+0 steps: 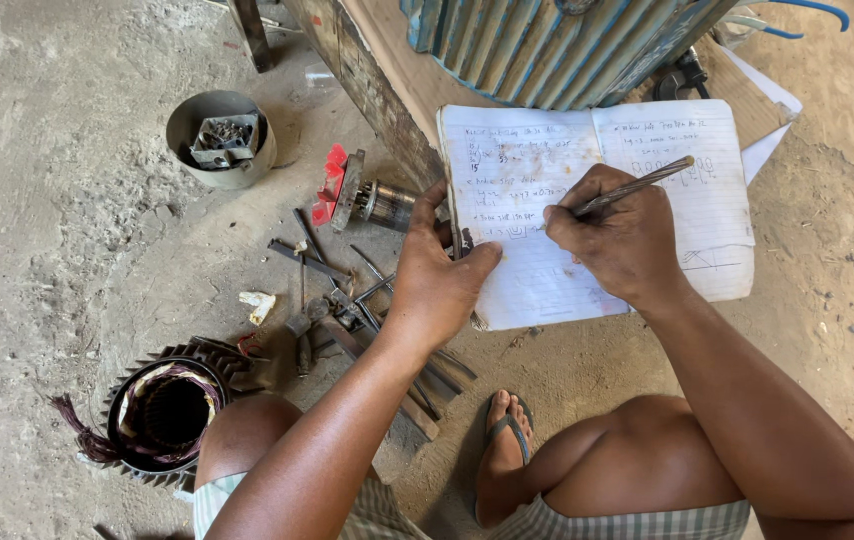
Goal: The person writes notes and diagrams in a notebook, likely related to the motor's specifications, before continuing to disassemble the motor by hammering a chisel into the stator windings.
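Observation:
An open lined notebook (547,160) full of handwriting lies propped against a wooden board, over loose white sheets. My left hand (437,275) grips its left edge, thumb on the page, holding it steady. My right hand (622,235) holds a pen (637,187) with its tip pressed on the left page near the middle fold. My knees and one sandalled foot (505,440) are below the notebook.
A finned blue motor housing (547,45) sits on the board behind the notebook. On the dirt floor to the left lie a motor stator with windings (167,410), scattered metal tools (347,300), a rotor with a red fan (357,197) and a grey tin of parts (219,138).

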